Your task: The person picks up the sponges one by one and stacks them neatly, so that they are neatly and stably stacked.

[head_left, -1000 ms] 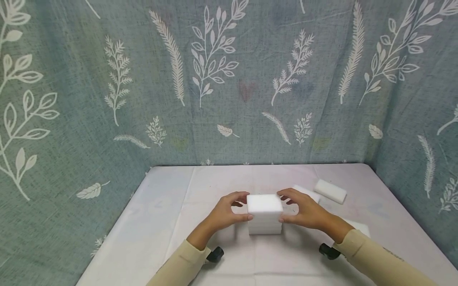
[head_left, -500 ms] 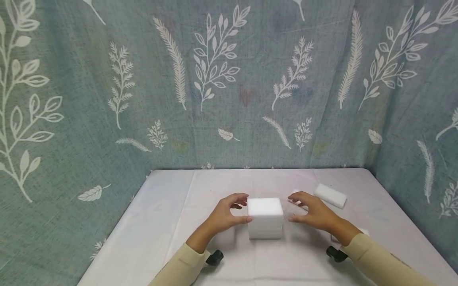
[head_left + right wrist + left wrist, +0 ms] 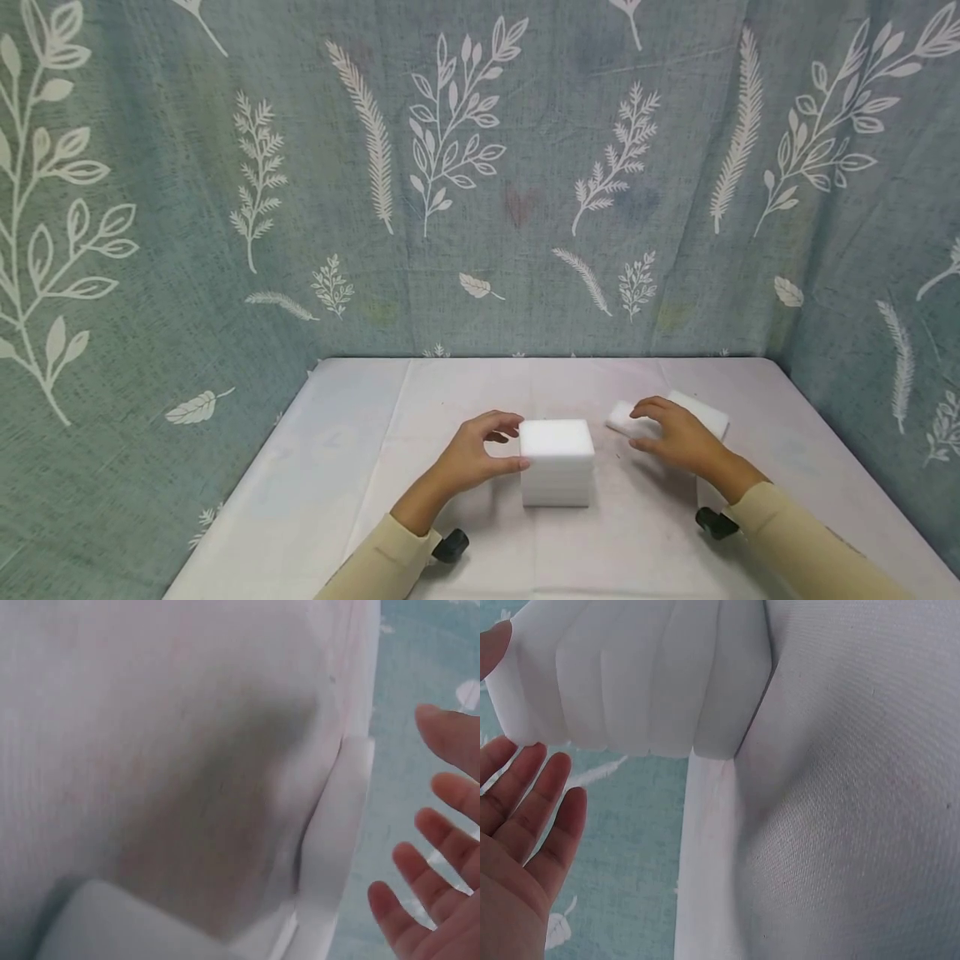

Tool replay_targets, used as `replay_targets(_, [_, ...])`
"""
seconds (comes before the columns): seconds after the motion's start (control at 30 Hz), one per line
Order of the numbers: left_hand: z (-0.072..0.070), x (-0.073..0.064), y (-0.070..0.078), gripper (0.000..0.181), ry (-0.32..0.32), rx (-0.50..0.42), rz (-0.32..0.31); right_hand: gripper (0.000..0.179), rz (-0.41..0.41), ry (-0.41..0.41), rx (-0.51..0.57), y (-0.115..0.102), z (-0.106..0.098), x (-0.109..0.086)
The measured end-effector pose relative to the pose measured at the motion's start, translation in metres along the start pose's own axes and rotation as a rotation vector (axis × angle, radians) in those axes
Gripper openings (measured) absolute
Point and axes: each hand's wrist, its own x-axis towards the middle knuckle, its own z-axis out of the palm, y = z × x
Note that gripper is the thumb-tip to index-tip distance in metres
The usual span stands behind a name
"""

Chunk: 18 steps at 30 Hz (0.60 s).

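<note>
Head: white stack (image 3: pixel 556 483) mid counter (image 3: pixel 345 450), well off both side edges; left grip (image 3: pixel 474 454) spread at stack's left side; right grip (image 3: pixel 678 435) spread, empty, over loose blocks (image 3: pixel 703 411) toward right edge. Left wrist: fingertips (image 3: pixel 531 759) touch stack. Right wrist: fingers (image 3: pixel 421 876) clear of blocks.

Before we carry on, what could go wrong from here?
The stack could get skewed: the left hand touches it near the top left, and nothing braces its right side. The right hand might nudge the wrong piece, since the near block and far block lie close together beside it. A third block, partly hidden by the right arm in the head view, could get brushed.
</note>
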Motion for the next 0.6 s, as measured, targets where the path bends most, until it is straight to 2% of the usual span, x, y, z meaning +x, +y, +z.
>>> replay_targets(0.3, [0.0,-0.001,-0.002,0.059,0.004,-0.024,-0.012,0.035,0.051,-0.008,0.002,0.012,0.001,0.002])
replay_targets(0.6, [0.001,-0.001,-0.003,0.062,0.005,-0.042,-0.004,0.041,0.132,-0.081,-0.03,0.018,0.002,0.007])
